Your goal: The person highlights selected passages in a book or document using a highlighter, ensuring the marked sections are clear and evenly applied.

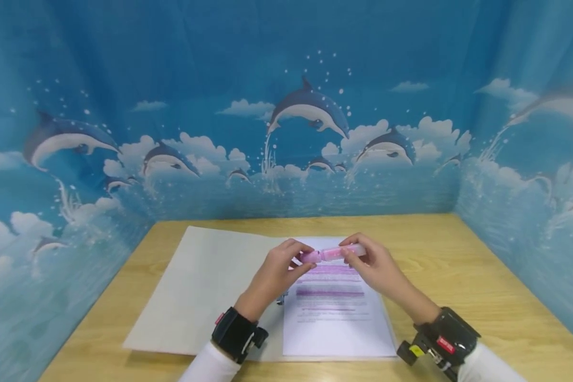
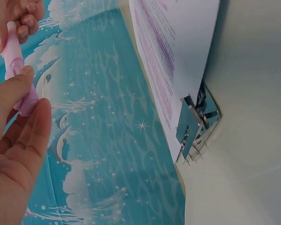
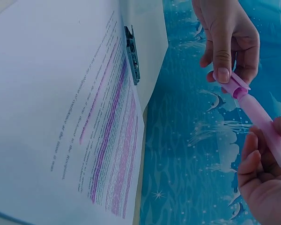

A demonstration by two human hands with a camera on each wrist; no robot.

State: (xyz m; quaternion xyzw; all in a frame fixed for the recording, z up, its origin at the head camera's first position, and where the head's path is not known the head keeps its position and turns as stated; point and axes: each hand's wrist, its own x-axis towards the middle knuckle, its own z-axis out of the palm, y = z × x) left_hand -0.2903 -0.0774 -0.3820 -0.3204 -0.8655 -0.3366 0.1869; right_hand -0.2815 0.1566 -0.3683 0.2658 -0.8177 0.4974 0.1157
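A pink highlighter is held level between both hands, above the upper part of a printed sheet. My left hand pinches its cap between thumb and fingers. On the other end, my right hand grips the pale pink barrel. The cap sits in line with the barrel, its mouth right at the barrel's front end. Several lines of print on the sheet carry pink and purple strokes, partly hidden in the head view by the hands.
The sheet lies in an open white folder on a wooden table. A metal clip stands at the folder's middle, beside the sheet's left edge. Behind and at both sides hangs a blue dolphin-print curtain.
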